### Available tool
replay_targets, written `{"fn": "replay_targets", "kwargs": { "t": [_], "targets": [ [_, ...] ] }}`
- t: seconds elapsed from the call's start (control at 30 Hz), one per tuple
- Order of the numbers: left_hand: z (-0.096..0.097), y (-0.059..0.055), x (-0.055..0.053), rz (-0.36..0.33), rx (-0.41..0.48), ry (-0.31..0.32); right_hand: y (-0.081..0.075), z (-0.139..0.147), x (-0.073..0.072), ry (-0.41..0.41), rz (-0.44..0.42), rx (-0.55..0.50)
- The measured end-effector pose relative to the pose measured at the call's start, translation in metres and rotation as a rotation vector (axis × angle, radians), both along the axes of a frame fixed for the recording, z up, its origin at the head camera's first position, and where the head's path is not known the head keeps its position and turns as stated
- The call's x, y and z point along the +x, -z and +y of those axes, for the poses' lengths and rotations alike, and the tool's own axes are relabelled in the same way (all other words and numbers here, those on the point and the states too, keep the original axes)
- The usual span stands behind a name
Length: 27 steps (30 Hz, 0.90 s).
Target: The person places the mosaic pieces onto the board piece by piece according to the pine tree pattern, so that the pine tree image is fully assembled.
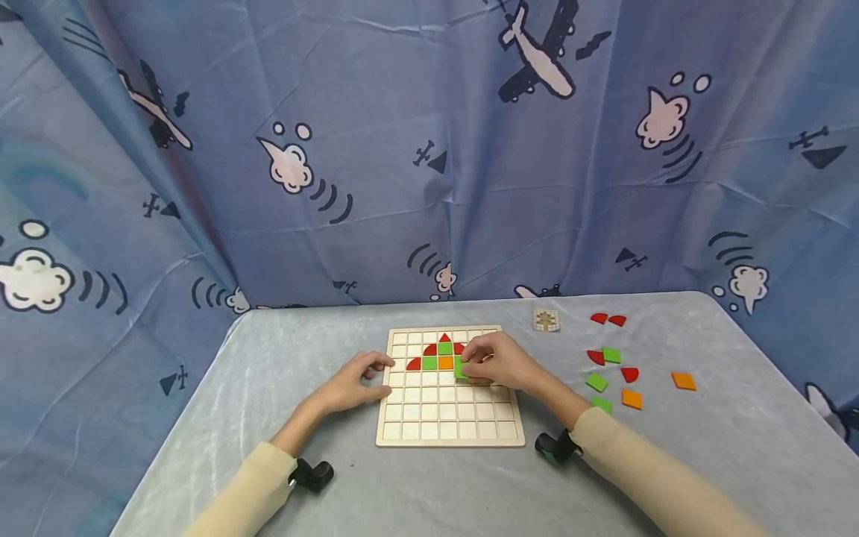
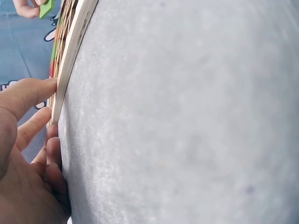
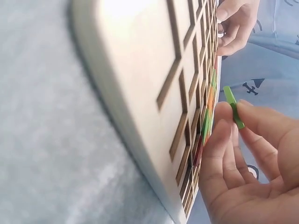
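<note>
so the right hand (image 1: 495, 359) pinches a green tile (image 3: 234, 108) over the grid board (image 1: 429, 412) on the tabletop (image 1: 416, 492), left hand (image 1: 352, 383) loosely spread against the board's edge, probably just to steady it

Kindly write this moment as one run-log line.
right hand: pinches green tile above grid board | left hand: touches board's left edge | loose tiles: right of board

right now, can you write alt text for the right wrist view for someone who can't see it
A right hand pinches a thin green tile above a wooden grid board, where red, orange and green pieces sit in some cells. A left hand touches the board's far edge, against a blue printed curtain.
</note>
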<state>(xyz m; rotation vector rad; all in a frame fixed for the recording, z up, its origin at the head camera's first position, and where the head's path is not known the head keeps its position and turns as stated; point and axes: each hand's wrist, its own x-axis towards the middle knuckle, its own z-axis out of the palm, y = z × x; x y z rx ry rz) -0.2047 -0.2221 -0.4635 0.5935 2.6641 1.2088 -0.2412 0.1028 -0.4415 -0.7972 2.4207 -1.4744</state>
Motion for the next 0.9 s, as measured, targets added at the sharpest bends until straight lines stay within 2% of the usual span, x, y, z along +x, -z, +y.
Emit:
{"fn": "replay_targets", "kwargs": {
  "t": [0.27,0.47,0.67,0.9],
  "targets": [
    [-0.001,-0.002,0.001,0.018,0.006,0.019,0.000,-0.005,-0.002,-0.014,-0.073,-0.037],
    [-0.001,-0.002,0.000,0.016,0.010,0.020,-0.001,-0.007,-0.004,-0.038,-0.074,-0.035],
    [-0.001,-0.002,0.000,0.005,0.000,0.012,-0.002,-0.012,-0.005,-0.028,-0.085,-0.009],
    [0.000,-0.001,0.001,0.000,-0.002,0.004,-0.004,-0.018,-0.005,-0.046,-0.039,0.010]
  ]
}}
